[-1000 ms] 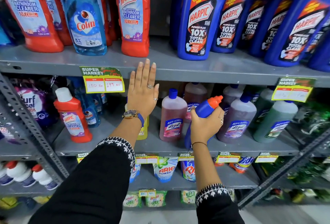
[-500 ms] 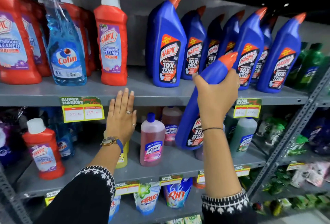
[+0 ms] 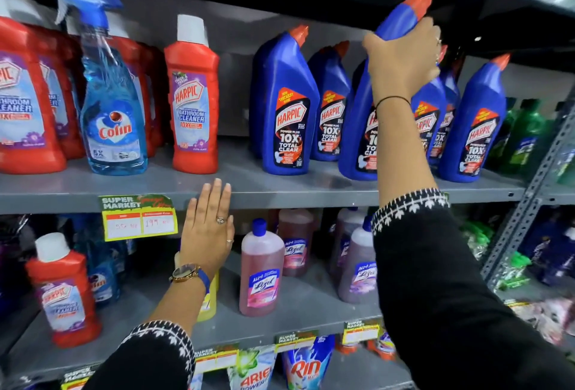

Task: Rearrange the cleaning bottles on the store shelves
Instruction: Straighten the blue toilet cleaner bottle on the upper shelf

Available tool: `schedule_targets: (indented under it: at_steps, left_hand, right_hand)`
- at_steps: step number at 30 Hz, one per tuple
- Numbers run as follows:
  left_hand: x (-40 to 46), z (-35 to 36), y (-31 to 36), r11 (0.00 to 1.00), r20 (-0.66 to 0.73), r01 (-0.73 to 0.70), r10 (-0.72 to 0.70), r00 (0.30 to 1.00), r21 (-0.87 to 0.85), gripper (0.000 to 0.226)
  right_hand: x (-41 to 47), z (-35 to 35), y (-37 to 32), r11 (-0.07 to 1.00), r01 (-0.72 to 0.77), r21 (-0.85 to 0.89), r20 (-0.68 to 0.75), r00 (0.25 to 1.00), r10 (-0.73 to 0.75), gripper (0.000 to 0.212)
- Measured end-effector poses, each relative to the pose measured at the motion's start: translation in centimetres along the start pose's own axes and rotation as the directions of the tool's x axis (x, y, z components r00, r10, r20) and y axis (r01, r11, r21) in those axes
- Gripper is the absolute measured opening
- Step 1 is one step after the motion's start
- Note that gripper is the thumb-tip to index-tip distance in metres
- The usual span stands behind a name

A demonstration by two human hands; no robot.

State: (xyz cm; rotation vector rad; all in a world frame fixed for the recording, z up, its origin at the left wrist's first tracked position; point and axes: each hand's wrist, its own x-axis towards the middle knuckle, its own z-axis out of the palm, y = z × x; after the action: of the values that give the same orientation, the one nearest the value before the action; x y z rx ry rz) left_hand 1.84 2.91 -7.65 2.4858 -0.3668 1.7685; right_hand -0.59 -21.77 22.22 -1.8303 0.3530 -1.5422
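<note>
One right hand (image 3: 403, 56) grips upright blue bottle (image 3: 362, 128), nozzle up-right; left hand (image 3: 207, 227) flat.

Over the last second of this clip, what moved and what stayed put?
The right hand carried the blue Harpic bottle up from the lower shelf to the upper shelf, among the other blue Harpic bottles. Its base now looks at or just above the shelf surface, neck still gripped. The left hand stayed flat against the shelf edge; the other bottles did not move.
</note>
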Motion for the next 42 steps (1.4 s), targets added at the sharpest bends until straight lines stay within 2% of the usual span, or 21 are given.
schedule_targets:
  at_steps: [2, 4, 13, 20, 23, 26, 29, 32, 42]
  left_hand:
    - [-0.1, 0.1, 0.0, 1.0, 0.003, -0.005, 0.005, 1.0, 0.007, 0.069]
    - [-0.2, 0.3, 0.0, 1.0, 0.0, -0.007, 0.007, 1.0, 0.003, 0.074]
    - [-0.4, 0.9, 0.0, 1.0, -0.089, -0.019, 0.019, 0.996, 0.007, 0.073]
    - [-0.5, 1.4, 0.0, 1.0, -0.111, -0.01, 0.011, 0.994, 0.013, 0.061]
    - [-0.6, 1.3, 0.0, 0.999, -0.102, -0.008, 0.011, 0.995, 0.035, 0.071]
    - [-0.6, 1.2, 0.0, 1.0, -0.085, -0.008, 0.011, 0.996, 0.027, 0.072]
    - [-0.6, 1.1, 0.1, 1.0, -0.08, -0.003, 0.006, 0.997, 0.031, 0.071]
    - [-0.6, 1.1, 0.1, 1.0, -0.072, -0.006, 0.008, 0.997, 0.027, 0.071]
    - [-0.4, 0.6, 0.2, 0.999, -0.051, -0.007, 0.009, 0.999, 0.039, 0.069]
  right_hand:
    - [0.8, 0.8, -0.3, 0.999, -0.031, -0.037, 0.076, 0.997, 0.034, 0.065]
    - [1.7, 2.1, 0.2, 0.996, -0.045, -0.08, 0.092, 0.994, 0.052, 0.062]
    - [1.5, 6.7, 3.8, 0.982, -0.044, -0.186, 0.186, 0.979, 0.079, 0.068]
    - [1.4, 7.7, 5.3, 0.99, 0.002, -0.142, 0.147, 0.989, 0.019, 0.067]
    - [-0.5, 7.4, 6.9, 0.998, 0.002, -0.07, 0.164, 0.986, 0.01, 0.082]
    - [-4.1, 6.5, 9.2, 0.995, -0.103, 0.002, 0.204, 0.974, 0.1, 0.108]
    - [-7.5, 5.7, 12.1, 0.985, -0.175, -0.005, 0.277, 0.946, 0.17, 0.126]
    - [-9.4, 5.0, 14.1, 0.979, -0.203, -0.022, 0.358, 0.913, 0.197, 0.131]
    - [-9.0, 5.7, 14.0, 0.975, -0.219, -0.046, 0.409, 0.886, 0.219, 0.135]
